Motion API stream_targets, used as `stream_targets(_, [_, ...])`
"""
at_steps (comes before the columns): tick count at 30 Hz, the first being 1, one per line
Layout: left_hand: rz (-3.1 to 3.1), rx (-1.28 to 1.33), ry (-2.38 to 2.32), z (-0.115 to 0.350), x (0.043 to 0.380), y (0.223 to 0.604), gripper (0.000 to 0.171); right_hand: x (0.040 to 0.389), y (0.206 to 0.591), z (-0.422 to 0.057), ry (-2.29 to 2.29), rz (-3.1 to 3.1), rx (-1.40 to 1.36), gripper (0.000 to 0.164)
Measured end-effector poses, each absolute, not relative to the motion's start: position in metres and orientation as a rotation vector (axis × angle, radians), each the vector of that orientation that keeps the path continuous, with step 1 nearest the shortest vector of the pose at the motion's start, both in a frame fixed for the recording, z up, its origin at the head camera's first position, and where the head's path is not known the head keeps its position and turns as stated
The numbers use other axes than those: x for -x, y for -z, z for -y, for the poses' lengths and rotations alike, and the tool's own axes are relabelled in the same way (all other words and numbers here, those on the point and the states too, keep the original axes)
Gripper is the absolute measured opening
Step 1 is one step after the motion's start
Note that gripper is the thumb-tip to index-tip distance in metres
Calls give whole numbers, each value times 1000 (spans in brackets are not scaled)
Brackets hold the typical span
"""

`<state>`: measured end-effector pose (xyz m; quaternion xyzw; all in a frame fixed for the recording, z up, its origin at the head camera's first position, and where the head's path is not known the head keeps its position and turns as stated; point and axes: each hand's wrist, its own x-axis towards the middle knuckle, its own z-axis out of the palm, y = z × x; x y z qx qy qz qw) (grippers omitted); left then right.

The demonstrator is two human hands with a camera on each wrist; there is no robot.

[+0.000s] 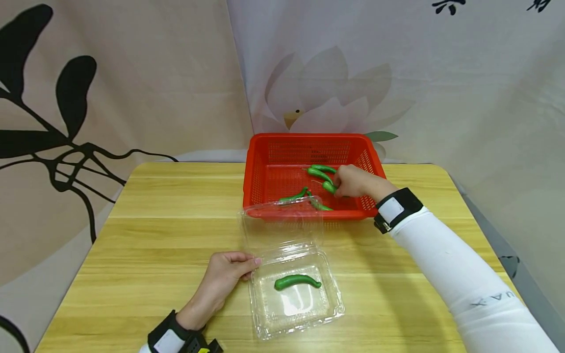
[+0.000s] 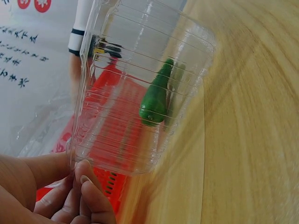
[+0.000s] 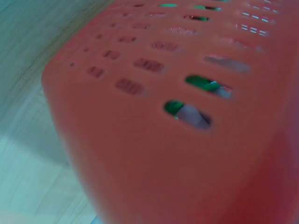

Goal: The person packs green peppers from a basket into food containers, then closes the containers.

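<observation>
My left hand [image 1: 231, 269] pinches the left edge of an open clear plastic clamshell box [image 1: 265, 314] between thumb and fingers. Inside its base lies one curved green chili pepper [image 1: 296, 281], which the left wrist view shows through the clear wall. The box's lid [image 1: 282, 230] leans back over the near rim of a red plastic basket [image 1: 313, 138]. In the basket's right side, my right hand [image 1: 356, 181] reaches down with curled fingers and grips a green chili pepper [image 1: 328, 187]. Through the basket's slots, the right wrist view gives glimpses of fingers and green.
Several other green chili peppers [image 1: 320, 174] lie loose in the basket, some behind the lid. The basket stands at the far edge of a wooden table [image 1: 176, 235]. Behind hangs a printed cloth [image 1: 185, 73]. The basket's slotted wall [image 3: 140, 154] fills most of the right wrist view.
</observation>
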<state>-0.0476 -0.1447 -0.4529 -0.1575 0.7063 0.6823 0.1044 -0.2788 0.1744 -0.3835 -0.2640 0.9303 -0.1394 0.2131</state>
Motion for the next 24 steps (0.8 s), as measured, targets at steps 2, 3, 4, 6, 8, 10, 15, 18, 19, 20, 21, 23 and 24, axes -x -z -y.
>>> stream_targets(2, [-2080,462,-2015,144,47,452,13,278,382,-176,407,-2601,738,13])
stream_targets(3, [-2080,461,-2015,144,47,452,13,277,381,-177,418,-2611,741,12])
stream_targets(4, [-2080,461,-2015,144,47,452,13,277,380,-178,429,-2618,738,11])
stream_targets(6, [-2082,460,-2011,144,47,452,13,276,379,-180,452,-2631,731,8])
stream_targets(8, [-2082,460,-2010,144,47,452,13,276,378,-182,479,-2644,732,5])
stream_targets(10, [-2083,458,-2007,144,47,452,13,275,378,-183,512,-2652,737,4])
stream_targets(15, [-2095,454,-1994,145,47,451,14,274,376,-185,571,-2689,773,7])
stream_targets(18, [-2105,455,-1983,145,47,451,14,272,373,-186,587,-2718,765,5])
stream_targets(19, [-2106,455,-1981,145,47,451,13,272,372,-186,591,-2725,759,6])
stream_targets(20, [-2103,455,-1983,144,47,451,13,271,371,-187,594,-2732,757,9])
stream_targets(21, [-2103,455,-1983,144,47,451,13,270,370,-187,599,-2741,755,13])
stream_targets(23, [-2099,455,-1988,144,47,451,13,269,368,-187,607,-2748,750,16])
stream_targets(24, [-2097,455,-1990,144,47,451,13,268,368,-187,612,-2748,751,17])
